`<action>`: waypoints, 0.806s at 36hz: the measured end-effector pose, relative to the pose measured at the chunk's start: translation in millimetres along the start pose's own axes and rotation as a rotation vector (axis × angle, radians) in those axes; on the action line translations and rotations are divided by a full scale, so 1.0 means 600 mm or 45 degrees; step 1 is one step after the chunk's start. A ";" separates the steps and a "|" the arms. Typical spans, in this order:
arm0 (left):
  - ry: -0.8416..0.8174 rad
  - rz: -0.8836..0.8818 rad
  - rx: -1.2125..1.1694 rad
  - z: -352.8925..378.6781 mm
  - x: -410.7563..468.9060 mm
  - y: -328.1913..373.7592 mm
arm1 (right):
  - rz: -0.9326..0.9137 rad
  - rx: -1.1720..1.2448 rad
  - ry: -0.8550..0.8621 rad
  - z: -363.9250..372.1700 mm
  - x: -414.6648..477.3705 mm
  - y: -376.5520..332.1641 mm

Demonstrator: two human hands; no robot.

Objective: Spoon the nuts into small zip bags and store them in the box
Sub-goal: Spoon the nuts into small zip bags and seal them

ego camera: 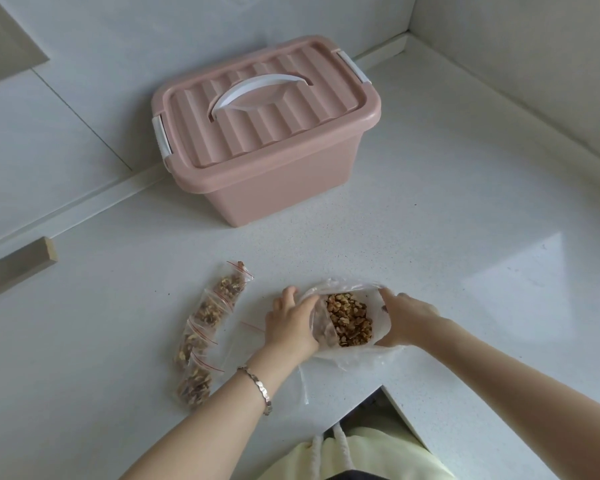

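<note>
A clear plastic bag (383, 322) of walnut pieces (349, 318) lies open on the white counter near its front edge. My left hand (290, 322) grips the bag's left rim. My right hand (407, 318) grips its right rim, so the mouth is spread between them. Left of the bag, several small filled zip bags (207, 332) with red seal lines lie in a row. A pink storage box (284, 174) stands at the back, its ribbed lid closed, with a white handle and white clips. No spoon shows.
An empty small zip bag (248, 336) lies flat beside my left hand. The counter (430, 237) meets walls at the back and right. A notch in its front edge (383, 393) opens just below the bag. A wooden strip (18, 263) juts at far left.
</note>
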State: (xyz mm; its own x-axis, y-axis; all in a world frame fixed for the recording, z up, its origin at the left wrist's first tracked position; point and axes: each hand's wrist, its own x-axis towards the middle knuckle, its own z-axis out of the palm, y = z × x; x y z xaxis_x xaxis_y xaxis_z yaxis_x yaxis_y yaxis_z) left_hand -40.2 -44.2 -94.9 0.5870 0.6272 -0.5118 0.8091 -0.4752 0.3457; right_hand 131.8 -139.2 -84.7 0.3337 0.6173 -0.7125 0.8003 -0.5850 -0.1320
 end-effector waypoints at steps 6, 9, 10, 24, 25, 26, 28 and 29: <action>0.071 0.151 -0.450 -0.018 -0.022 -0.025 | -0.122 0.296 0.120 -0.035 -0.054 0.018; 0.303 0.214 -0.656 -0.026 -0.050 -0.039 | -0.174 0.361 0.344 -0.054 -0.097 0.018; 0.376 0.209 -0.672 -0.026 -0.060 -0.046 | -0.188 0.364 0.418 -0.058 -0.110 0.017; 0.141 -0.200 -0.021 0.035 -0.113 -0.098 | -0.254 0.542 0.334 -0.022 -0.157 -0.043; 0.156 -0.223 -0.079 0.035 -0.111 -0.098 | -0.257 0.536 0.329 -0.019 -0.158 -0.045; 0.161 -0.243 -0.133 0.034 -0.109 -0.096 | -0.260 0.525 0.324 -0.016 -0.158 -0.046; 0.167 -0.262 -0.188 0.032 -0.107 -0.095 | -0.262 0.512 0.317 -0.010 -0.160 -0.048; 0.180 -0.261 -0.193 0.033 -0.106 -0.096 | -0.263 0.509 0.315 -0.008 -0.162 -0.049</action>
State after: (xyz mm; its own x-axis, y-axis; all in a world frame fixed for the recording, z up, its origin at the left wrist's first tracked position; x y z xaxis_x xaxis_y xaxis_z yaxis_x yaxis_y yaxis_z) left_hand -124.5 -68.9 -97.6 0.4002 0.7853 -0.4724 0.8997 -0.2387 0.3655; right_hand 78.3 -179.2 -8.2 0.3354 0.8190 -0.4656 0.6252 -0.5632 -0.5403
